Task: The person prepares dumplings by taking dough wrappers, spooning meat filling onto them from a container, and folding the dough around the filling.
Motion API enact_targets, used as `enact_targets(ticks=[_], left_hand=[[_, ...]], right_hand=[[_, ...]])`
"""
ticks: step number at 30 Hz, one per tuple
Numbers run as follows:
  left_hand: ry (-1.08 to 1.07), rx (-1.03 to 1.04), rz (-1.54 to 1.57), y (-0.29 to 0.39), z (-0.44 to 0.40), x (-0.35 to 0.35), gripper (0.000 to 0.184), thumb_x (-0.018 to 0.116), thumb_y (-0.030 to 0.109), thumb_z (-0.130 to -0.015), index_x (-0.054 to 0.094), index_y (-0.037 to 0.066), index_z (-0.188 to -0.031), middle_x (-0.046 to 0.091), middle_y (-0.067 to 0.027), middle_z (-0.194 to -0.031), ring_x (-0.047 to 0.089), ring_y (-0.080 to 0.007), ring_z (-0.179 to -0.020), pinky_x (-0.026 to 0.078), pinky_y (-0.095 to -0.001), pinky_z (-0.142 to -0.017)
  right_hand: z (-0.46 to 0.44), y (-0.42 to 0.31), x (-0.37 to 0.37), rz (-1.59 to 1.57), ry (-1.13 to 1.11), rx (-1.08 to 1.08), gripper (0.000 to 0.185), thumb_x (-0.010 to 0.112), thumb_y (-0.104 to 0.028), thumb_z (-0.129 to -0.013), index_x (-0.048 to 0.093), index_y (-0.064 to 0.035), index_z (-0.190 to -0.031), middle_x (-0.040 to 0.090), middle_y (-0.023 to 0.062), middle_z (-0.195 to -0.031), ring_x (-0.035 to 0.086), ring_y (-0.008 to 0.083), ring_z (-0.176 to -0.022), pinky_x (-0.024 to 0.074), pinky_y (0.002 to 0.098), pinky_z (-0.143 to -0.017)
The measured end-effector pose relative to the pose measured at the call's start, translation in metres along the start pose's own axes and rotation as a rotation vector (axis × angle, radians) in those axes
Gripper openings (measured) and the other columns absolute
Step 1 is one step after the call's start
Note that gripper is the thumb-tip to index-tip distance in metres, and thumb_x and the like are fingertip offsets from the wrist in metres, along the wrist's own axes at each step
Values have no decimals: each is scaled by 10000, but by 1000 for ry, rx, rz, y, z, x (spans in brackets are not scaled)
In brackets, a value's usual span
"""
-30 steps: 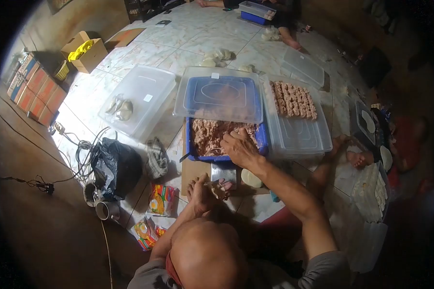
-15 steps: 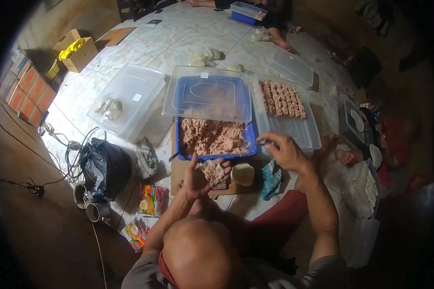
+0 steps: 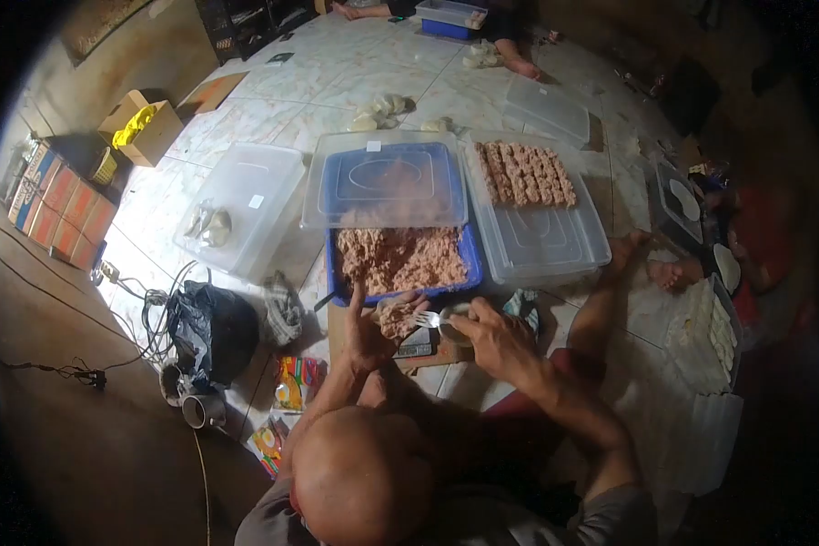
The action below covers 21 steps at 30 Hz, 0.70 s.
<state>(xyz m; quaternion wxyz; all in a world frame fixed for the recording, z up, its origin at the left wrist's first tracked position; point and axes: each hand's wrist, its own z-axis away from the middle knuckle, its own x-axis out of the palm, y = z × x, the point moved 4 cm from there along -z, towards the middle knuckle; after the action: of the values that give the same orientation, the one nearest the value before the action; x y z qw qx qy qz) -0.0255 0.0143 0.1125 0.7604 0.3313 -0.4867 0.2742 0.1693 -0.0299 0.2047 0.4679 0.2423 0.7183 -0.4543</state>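
Observation:
My left hand [image 3: 366, 341] is palm up, cupped around a thin pale wrapper with pink minced filling [image 3: 399, 320] on it. In my right hand [image 3: 500, 344] is a metal fork [image 3: 428, 319], its tines touching or just beside that filling. Just beyond both hands, a blue tub [image 3: 475, 259] holds a mass of pink minced meat [image 3: 409, 259]. A clear lid [image 3: 314, 196] covers its far half. Pale round wrappers [image 3: 455, 333] lie under my right hand, which partly hides them.
To the right, a clear lid [image 3: 555, 241] bears rows of shaped meat portions [image 3: 526, 173]. Another clear container [image 3: 278, 177] stands left. A black bag [image 3: 211, 328], mug [image 3: 202, 411] and cloth [image 3: 282, 308] lie nearby. Other people's feet [image 3: 519, 62] show farther off.
My right hand with the fork has come down and left from the tub's edge to the filling in my left hand. The view has tilted slightly.

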Motion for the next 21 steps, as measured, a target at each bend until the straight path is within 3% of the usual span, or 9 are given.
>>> enact_targets(ticks=[2, 5, 7, 10, 11, 13, 15, 18, 21], left_hand=[[69, 43, 32, -3, -2, -6, 930, 499, 710, -928, 436, -102, -1376, 492, -249, -1433, 478, -352, -1351, 335, -460, -1195], [-41, -41, 69, -15, -13, -28, 898, 527, 687, -928, 449, -95, -1361, 505, -245, -1413, 490, -348, -1336, 353, -462, -1178], [-3, -41, 151, -18, -14, -39, 790, 542, 619, -959, 483, -83, -1316, 569, -221, -1335, 544, -336, -1275, 396, -454, -1137], [131, 33, -40, -24, -1, -57, 588, 525, 501, -1014, 535, -51, -1216, 647, -191, -1155, 617, -313, -1147, 485, -447, -1040], [126, 36, -33, -25, 1, -60, 588, 525, 501, -1014, 535, -51, -1216, 647, -191, -1155, 617, -313, -1147, 485, -447, -1040], [99, -147, -76, -32, 4, -75, 604, 496, 506, -1023, 500, -54, -1250, 622, -224, -1163, 615, -332, -1124, 490, -452, -1032], [-55, -168, 5, -37, 6, -81, 653, 455, 530, -1031, 447, -66, -1297, 588, -265, -1195, 605, -369, -1117, 478, -472, -1040], [182, -157, -14, -41, 10, -82, 707, 489, 590, -992, 474, -47, -1299, 614, -270, -1168, 607, -389, -1122, 477, -506, -1007], [188, -197, -145, -31, 18, -93, 762, 478, 612, -985, 448, -45, -1369, 609, -253, -1256, 595, -399, -1180, 447, -529, -1056]], right_hand=[[2, -3, 9, -100, 125, 74, 268, 635, -106, -887, 691, -78, -1147, 595, 158, -984, 657, 337, -880, 559, 445, -708], [10, 4, 41, -49, -4, 75, 286, 635, -87, -881, 689, -72, -1161, 606, 171, -1004, 651, 345, -904, 551, 447, -734], [-1, -4, 12, 28, -21, 55, 289, 616, -71, -887, 684, -43, -1167, 609, 182, -988, 640, 358, -873, 534, 460, -753], [-24, -1, -12, -161, 95, 32, 271, 566, -58, -893, 655, 7, -1141, 612, 167, -988, 633, 360, -899, 500, 466, -794], [-38, 1, -14, -154, 91, 29, 271, 566, -58, -893, 655, 7, -1141, 612, 167, -988, 633, 360, -899, 500, 466, -794], [-64, 8, -14, 232, 145, 24, 125, 546, -45, -870, 647, -32, -941, 603, 128, -938, 606, 315, -938, 437, 428, -821], [-93, 21, 7, 297, 190, -51, 94, 562, -45, -856, 635, -53, -914, 600, 121, -927, 599, 297, -946, 419, 439, -868], [-120, 28, 49, 379, 239, -196, 57, 578, -50, -845, 623, -77, -867, 594, 106, -910, 591, 272, -954, 408, 448, -900], [-122, 31, 73, 366, 178, -320, 59, 574, -61, -846, 622, -85, -819, 592, 83, -891, 590, 261, -946, 413, 455, -893]])
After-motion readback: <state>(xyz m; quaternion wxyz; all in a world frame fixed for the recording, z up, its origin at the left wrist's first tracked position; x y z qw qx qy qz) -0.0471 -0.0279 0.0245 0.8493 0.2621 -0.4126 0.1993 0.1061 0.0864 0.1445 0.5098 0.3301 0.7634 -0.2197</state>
